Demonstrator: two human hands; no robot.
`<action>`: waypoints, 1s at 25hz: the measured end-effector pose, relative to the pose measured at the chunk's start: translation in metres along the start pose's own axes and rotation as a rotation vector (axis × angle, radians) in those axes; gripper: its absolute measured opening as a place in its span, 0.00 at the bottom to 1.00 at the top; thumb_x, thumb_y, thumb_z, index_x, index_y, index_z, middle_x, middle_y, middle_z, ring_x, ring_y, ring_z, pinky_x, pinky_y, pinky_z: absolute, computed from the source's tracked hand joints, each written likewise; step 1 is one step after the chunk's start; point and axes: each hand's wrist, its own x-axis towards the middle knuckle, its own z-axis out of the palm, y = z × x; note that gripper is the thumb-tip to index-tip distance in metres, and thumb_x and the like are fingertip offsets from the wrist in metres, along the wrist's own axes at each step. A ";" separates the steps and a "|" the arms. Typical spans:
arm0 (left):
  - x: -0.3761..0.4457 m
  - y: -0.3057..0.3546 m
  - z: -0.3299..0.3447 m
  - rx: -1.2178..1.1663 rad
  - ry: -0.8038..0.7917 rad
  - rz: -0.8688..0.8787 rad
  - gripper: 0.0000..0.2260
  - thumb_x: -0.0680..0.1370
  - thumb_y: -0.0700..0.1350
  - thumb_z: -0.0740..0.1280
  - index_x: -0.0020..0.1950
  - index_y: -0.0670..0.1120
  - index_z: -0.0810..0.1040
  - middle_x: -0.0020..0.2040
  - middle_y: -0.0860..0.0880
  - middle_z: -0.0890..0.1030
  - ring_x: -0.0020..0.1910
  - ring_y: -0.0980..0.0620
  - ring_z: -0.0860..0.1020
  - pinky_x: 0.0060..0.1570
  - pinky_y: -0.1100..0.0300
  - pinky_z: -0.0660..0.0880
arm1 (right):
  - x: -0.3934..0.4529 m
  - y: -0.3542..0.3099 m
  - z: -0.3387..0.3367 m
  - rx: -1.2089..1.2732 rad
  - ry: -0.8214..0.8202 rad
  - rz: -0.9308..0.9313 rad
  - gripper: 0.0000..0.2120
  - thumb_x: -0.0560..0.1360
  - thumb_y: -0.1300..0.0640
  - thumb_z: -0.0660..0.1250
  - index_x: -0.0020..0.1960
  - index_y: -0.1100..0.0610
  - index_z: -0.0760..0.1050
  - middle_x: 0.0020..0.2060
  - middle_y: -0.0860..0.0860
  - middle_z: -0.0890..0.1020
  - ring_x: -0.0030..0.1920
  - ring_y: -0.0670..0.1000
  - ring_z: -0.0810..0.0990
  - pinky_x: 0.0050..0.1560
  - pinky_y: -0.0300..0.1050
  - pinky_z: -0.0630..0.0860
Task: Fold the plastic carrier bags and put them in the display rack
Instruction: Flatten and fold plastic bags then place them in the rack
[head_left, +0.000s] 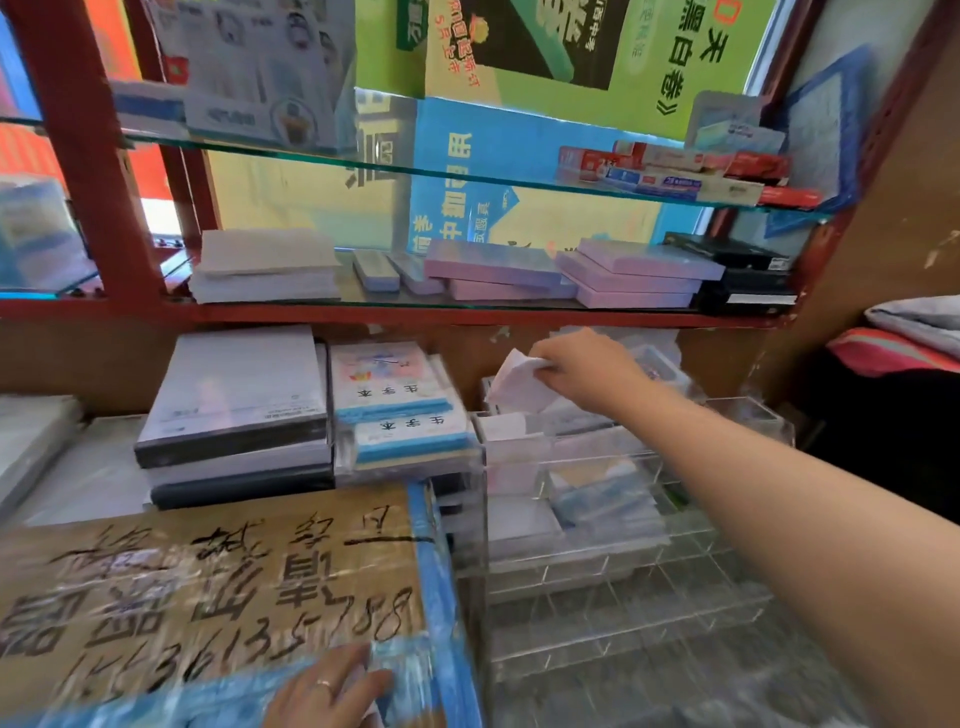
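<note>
— Nearest the camera, what was the left hand (324, 688) doing?

— It lay at the near edge on the cardboard box (208, 587) with the black handwriting and blue tape. Its fingers looked loosely spread on the taped corner; motion blur hid whether it gripped anything.

— And the right hand (582, 371)?

— It reached far across, arm outstretched from the right, fingers curled and pinching a folded white carrier bag (522, 387). The bag was tilted, held just above the far compartments of the clear acrylic display rack (623, 545).

— Where did that rack stand?

— On the surface, just right of the cardboard box. Several of its far compartments held pale folded items; the near compartments were blurred.

— What lay to the left of the rack?

— A stack of exercise books (400, 410) with blue bands, and left of those a pile of paper reams (239, 410).

— Above them?

— A red-framed glass shelf (467, 304) carried white paper (265, 265), lilac boxes (561, 273) and black boxes (743, 275) at the far right.
</note>
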 end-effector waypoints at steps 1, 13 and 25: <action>0.008 0.005 -0.005 -0.069 0.027 -0.002 0.12 0.69 0.54 0.62 0.51 0.63 0.67 0.49 0.60 0.78 0.38 0.62 0.81 0.32 0.71 0.75 | -0.001 0.002 0.002 0.030 0.006 0.005 0.07 0.79 0.56 0.60 0.48 0.54 0.76 0.44 0.51 0.78 0.50 0.57 0.77 0.39 0.44 0.65; 0.250 0.070 -0.056 0.218 0.097 -0.073 0.15 0.81 0.44 0.56 0.62 0.50 0.78 0.60 0.48 0.77 0.58 0.46 0.70 0.55 0.54 0.68 | -0.008 0.052 0.002 0.270 0.113 0.101 0.11 0.76 0.58 0.60 0.35 0.56 0.72 0.33 0.51 0.76 0.42 0.56 0.74 0.42 0.51 0.70; 0.270 0.061 -0.040 0.280 -0.009 0.007 0.16 0.80 0.45 0.57 0.65 0.58 0.75 0.56 0.50 0.74 0.55 0.49 0.70 0.52 0.57 0.67 | -0.017 0.084 0.036 0.541 0.182 0.175 0.11 0.78 0.59 0.61 0.37 0.57 0.73 0.31 0.49 0.75 0.35 0.49 0.71 0.35 0.45 0.64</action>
